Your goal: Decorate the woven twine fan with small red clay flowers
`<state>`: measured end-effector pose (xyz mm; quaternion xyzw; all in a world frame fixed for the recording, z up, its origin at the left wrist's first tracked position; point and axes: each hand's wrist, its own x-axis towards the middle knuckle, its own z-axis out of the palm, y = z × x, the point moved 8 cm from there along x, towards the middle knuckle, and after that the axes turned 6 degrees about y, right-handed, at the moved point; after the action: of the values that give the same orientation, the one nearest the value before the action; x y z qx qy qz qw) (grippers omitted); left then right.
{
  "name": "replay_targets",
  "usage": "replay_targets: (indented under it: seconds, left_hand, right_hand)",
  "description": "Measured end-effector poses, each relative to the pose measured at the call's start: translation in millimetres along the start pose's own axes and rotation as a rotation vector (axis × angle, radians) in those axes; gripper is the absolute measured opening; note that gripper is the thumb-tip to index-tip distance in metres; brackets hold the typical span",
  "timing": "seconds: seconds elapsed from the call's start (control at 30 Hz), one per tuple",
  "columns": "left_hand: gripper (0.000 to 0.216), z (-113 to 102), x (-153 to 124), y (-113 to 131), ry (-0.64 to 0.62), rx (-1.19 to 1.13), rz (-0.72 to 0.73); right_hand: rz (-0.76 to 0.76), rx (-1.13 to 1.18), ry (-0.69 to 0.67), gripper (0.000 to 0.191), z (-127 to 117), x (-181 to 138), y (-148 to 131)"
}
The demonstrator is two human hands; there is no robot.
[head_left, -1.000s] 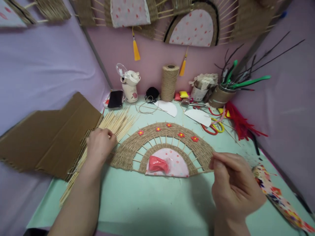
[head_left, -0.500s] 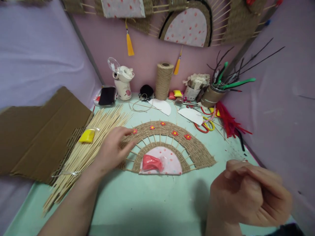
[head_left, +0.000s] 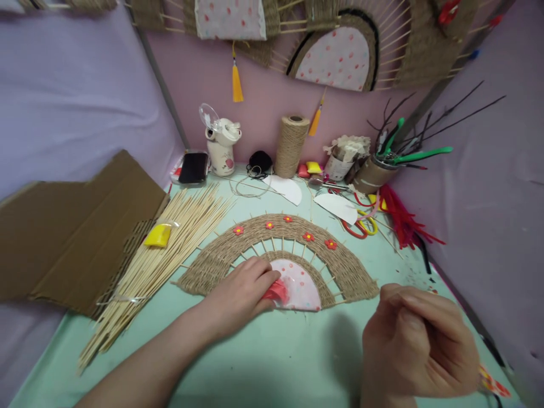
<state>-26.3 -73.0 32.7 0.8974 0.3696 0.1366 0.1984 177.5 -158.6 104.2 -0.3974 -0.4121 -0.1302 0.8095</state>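
Observation:
My left hand [head_left: 246, 292] reaches over the inner half circle of a woven twine fan [head_left: 199, 266] and closes on a small red packet [head_left: 277, 292], which looks like soft clay in plastic. Beneath it lies the fan's spotted pink-white panel [head_left: 308, 289]. Several red flowers with yellow centres, one a flower [head_left: 331, 244] on the right, sit along the outer woven band. Off to the fan's right, my right hand [head_left: 420, 343] is raised with curled fingers pinched together; whatever they hold, if anything, is hidden.
Thin wooden sticks [head_left: 140, 283] lie in a bundle at left with a yellow packet [head_left: 157, 235] on top, beside cardboard [head_left: 85, 226]. Along the back stand a glue gun in a cup [head_left: 221, 150], a twine spool [head_left: 291, 147] and a tool can [head_left: 376, 170]. Scissors [head_left: 355, 228] lie at right.
My left hand has moved right and down from the leftmost flower to the red packet, closing on it. My right hand stays curled in nearly the same place. The view has shifted slightly.

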Motion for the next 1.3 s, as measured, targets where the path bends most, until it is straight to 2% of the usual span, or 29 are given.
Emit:
replay_targets:
  seconds: [0.23,0.37,0.47,0.57,0.67,0.73,0.8,0.87,0.93,1.0,1.07,1.13,1.2,1.3]
  left_hand:
    - [0.033,-15,-7,27,0.159,-0.054,0.240]
    - [0.033,-9,-10,39,0.170,-0.068,0.335]
    - [0.032,-2,-10,43,0.167,-0.039,0.370]
    - [0.035,0,-9,44,0.175,-0.020,0.363]
    - [0.032,-7,-9,39,0.217,-0.046,0.305]
    - [0.029,-15,-12,30,0.273,-0.064,0.215]
    - [0.026,-26,-18,16,0.381,-0.065,0.095]
    - [0.021,-40,-32,1,0.588,-0.073,-0.028]
    - [0.021,-54,-53,-15,0.856,-0.105,-0.171]
    - [0.022,-58,-74,-27,1.090,-0.181,-0.292]
    - [0.026,-54,-90,-34,1.243,-0.291,-0.353]
    - [0.031,-47,-97,-37,1.314,-0.369,-0.371]
    - [0.034,-39,-99,-38,1.326,-0.390,-0.383]
    - [0.033,-27,-99,-36,1.295,-0.378,-0.406]
  right_hand:
    - [0.000,0.014,-0.043,0.023,7,-4,0]
    - [0.005,0.027,-0.082,0.023,8,-6,-1]
    - [0.096,0.001,-0.234,0.022,13,-12,6]
    - [0.168,-0.009,-0.479,0.022,26,-24,10]
    - [0.132,0.009,-0.734,0.022,46,-40,4]
    - [0.132,0.021,-0.819,0.022,54,-48,1]
    - [0.134,0.016,-0.850,0.024,58,-54,-1]
    - [0.121,0.011,-0.844,0.024,59,-60,-5]
    - [0.092,0.029,-0.863,0.021,61,-69,-14]
    - [0.046,0.058,-0.972,0.018,66,-84,-27]
    - [-0.040,0.091,-1.129,0.018,70,-103,-45]
    - [-0.153,0.124,-1.264,0.019,70,-118,-64]
    - [-0.252,0.139,-1.356,0.018,69,-126,-79]
    - [-0.354,0.150,-1.392,0.019,69,-124,-89]
